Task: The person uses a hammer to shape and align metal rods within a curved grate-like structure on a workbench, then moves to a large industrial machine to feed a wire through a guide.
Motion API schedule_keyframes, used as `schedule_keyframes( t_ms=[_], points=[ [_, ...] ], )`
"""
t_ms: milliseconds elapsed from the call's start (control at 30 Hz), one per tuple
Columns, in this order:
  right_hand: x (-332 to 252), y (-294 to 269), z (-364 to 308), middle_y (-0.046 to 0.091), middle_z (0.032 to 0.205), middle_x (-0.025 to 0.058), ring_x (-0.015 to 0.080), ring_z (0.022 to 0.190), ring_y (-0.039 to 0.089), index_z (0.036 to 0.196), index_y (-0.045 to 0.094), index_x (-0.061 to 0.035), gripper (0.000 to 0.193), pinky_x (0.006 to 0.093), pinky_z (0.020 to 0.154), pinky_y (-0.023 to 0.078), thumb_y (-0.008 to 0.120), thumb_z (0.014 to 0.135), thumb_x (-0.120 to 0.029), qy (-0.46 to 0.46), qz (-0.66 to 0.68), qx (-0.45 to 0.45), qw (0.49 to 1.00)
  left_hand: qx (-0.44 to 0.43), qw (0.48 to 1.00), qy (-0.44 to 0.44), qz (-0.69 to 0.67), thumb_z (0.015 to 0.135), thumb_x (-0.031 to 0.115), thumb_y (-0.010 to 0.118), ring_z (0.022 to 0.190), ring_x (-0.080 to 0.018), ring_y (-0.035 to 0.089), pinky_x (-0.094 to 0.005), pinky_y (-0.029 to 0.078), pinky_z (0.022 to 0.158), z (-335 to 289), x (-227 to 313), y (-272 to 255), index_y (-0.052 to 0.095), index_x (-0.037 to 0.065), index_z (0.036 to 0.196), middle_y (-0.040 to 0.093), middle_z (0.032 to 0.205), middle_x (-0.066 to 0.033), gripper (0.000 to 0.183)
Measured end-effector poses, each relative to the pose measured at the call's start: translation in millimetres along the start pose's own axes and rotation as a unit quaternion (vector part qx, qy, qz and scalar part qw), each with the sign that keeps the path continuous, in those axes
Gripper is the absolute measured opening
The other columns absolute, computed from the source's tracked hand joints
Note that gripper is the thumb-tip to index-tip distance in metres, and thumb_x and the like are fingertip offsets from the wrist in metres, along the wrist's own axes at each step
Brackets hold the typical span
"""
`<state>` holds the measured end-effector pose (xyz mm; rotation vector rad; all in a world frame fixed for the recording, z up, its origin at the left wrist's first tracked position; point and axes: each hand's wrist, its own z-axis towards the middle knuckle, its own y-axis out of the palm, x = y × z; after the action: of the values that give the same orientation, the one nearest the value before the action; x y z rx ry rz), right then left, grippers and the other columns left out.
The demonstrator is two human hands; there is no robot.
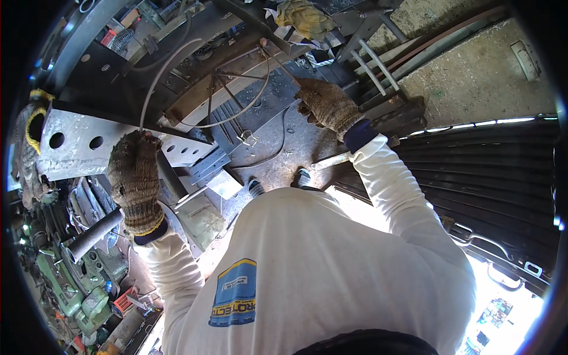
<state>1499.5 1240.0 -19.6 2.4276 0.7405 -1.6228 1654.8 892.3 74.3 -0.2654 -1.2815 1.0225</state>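
Note:
My left hand point(136, 183), in a dirty brown knitted glove, is closed at the left, in front of a steel plate with round holes point(77, 141). A thin grey curved rod point(161, 76) rises out of the top of that glove and bends to the right. Farther right, my right hand point(329, 106), in a matching worn glove, closes around the near end of a thin brownish rod point(280, 64). The rod slants up left to a small rounded end. Beside it lies a thin hoop point(260, 97) with several spoke-like bars point(228, 89). The gloves hide my fingertips.
A long steel beam point(198, 94) crosses behind the hoop. A pipe point(94, 235) and green machinery point(65, 278) stand lower left. Another glove point(28, 148) rests at the plate's left end. Yellowish cloth point(303, 19) lies at the top; a dark corrugated shutter point(491, 171) is at right.

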Motion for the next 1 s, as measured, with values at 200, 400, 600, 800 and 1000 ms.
schedule_keyframes(
  t_ms=[200, 400, 600, 800, 1000],
  points=[
    [-10, 9, -2, 0.066, 0.091, 0.0055, 0.0114, 0.066, 0.061, 0.133, 0.054, -0.0073, 0.040, 0.0236, 0.049, 0.049, 0.057, 0.098, -0.026, -0.018, 0.029, 0.021, 0.999, 0.028, 0.946, 0.148, 0.289, 0.094, 0.024, 0.058, 0.080, -0.0339, 0.065, -0.0409, 0.051, 0.074, 20, 0, 18, 0.069, 0.008, 0.101, 0.068, 0.089, -0.0134, 0.021],
    [-24, 19, -5, 0.061, 0.072, 0.0062, 0.0102, 0.047, 0.049, 0.125, 0.057, -0.0071, 0.047, 0.0234, 0.039, 0.037, 0.066, 0.092, -0.038, 0.046, 0.108, 0.017, 0.993, 0.080, 0.881, 0.207, 0.418, 0.094, 0.027, 0.058, 0.089, -0.0323, 0.063, -0.0423, 0.052, 0.075, 29, -6, 35, 0.067, 0.010, 0.103, 0.065, 0.099, -0.0138, 0.022],
    [-18, 16, 4, 0.066, 0.075, -0.0005, 0.0116, 0.050, 0.054, 0.114, 0.063, -0.0156, 0.037, 0.0280, 0.046, 0.043, 0.063, 0.092, -0.045, 0.105, 0.117, 0.008, 0.988, 0.041, 0.924, 0.039, 0.377, 0.094, 0.034, 0.052, 0.100, -0.0334, 0.062, -0.0447, 0.050, 0.085, 56, 2, 61, 0.065, 0.009, 0.109, 0.065, 0.107, -0.0152, 0.032],
    [20, 6, 10, 0.067, 0.098, 0.0119, 0.0166, 0.059, 0.063, 0.131, 0.052, -0.0154, 0.046, 0.0295, 0.050, 0.048, 0.066, 0.092, -0.036, 0.029, 0.470, -0.287, 0.834, 0.026, 0.927, 0.024, 0.374, 0.094, 0.039, 0.051, 0.105, -0.0341, 0.062, -0.0450, 0.050, 0.089, 79, -3, 78, 0.064, 0.007, 0.109, 0.064, 0.112, -0.0170, 0.038],
    [12, 16, -9, 0.054, 0.128, 0.0222, 0.0344, 0.105, 0.062, 0.140, 0.041, -0.0134, 0.057, 0.0514, 0.079, 0.054, 0.065, 0.093, -0.033, 0.014, 0.433, -0.186, 0.882, 0.004, 0.919, 0.086, 0.384, 0.096, 0.037, 0.048, 0.102, -0.0348, 0.062, -0.0452, 0.050, 0.088, 94, -29, 99, 0.066, 0.007, 0.107, 0.066, 0.108, -0.0168, 0.036]
  ],
)
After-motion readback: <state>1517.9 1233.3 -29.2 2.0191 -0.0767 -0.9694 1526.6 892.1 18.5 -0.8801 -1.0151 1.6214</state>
